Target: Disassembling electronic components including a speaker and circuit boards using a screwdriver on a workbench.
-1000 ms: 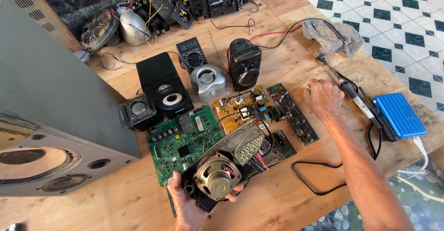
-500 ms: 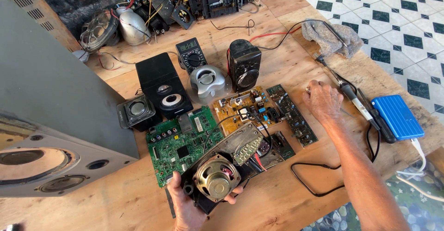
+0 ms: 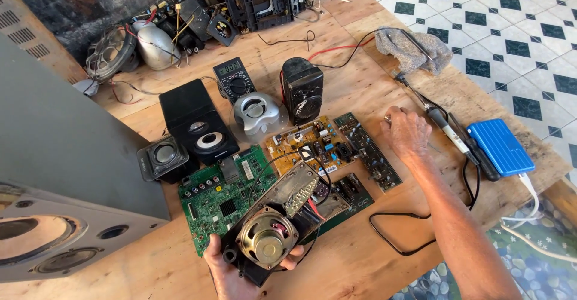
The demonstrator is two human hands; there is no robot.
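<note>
While the left hand [image 3: 231,273] is cupping an opened speaker unit [image 3: 270,234] at the lower middle of the frame, its grip is closing around the black housing from below, with the fingers curled up over the near edge beside the round metal driver. That unit is tilting up off the wooden tabletop [image 3: 354,258] and is lying partly over a green circuit board [image 3: 216,201]. Red and black wires are running from the unit toward a small dark board just to its right.

The right hand [image 3: 407,133] is resting at the right of centre, palm down, fingers loosely bent; something small and metallic is showing at its fingertips, though whether the grip is actually holding it is not clear. Just to the right of that hand a soldering iron [image 3: 445,125] is lying on the tabletop, its black cable looping toward the lower edge, and a blue case [image 3: 500,146] is sitting beside it. A yellow circuit board [image 3: 309,146] and a long narrow green board [image 3: 368,151] are lying between the two hands.

Farther up, a multimeter [image 3: 234,83], a silver speaker [image 3: 255,113], a black upright speaker [image 3: 302,89] and a grey cloth [image 3: 412,48] are sitting. A large grey speaker cabinet [image 3: 66,174] is filling the left of the frame.
</note>
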